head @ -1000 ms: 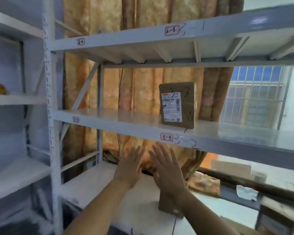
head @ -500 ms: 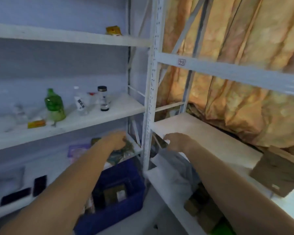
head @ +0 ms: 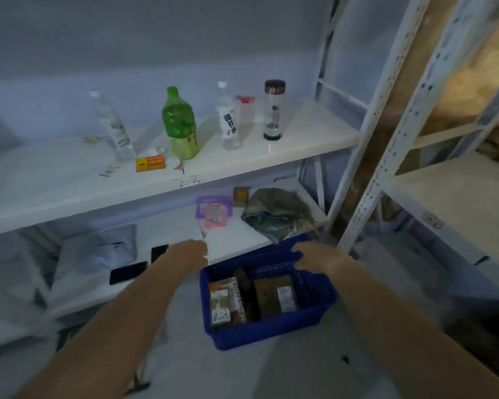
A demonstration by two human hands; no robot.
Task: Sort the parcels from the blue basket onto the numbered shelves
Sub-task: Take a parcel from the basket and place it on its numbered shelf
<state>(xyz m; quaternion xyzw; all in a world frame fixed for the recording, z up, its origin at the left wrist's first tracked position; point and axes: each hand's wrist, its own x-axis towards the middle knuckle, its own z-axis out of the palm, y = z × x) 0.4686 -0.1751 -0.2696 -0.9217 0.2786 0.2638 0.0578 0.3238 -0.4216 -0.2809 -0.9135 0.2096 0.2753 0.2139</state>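
Note:
The blue basket (head: 274,331) stands on the floor below me, with several brown cardboard parcels upright inside; one at the left (head: 222,300) and one at the right (head: 275,295) show white labels. My left hand (head: 189,254) hovers above the basket's far left corner, fingers loosely curled and holding nothing. Over the far right rim, my right hand (head: 319,259) also holds nothing, fingers bent downward. A white shelf (head: 69,194) above is marked "2-3" on its surface.
Several bottles, among them a green one (head: 179,125), and a yellow box (head: 150,164) stand on the marked shelf. The lower shelf carries dark phones (head: 127,272), a purple packet (head: 213,210) and a grey-green bag (head: 277,214). Perforated white uprights (head: 366,180) rise at the right.
My view has swung from the right rack and its standing parcel down and left to the basket. Both hands, empty throughout, have dropped from raised and spread to just above the basket.

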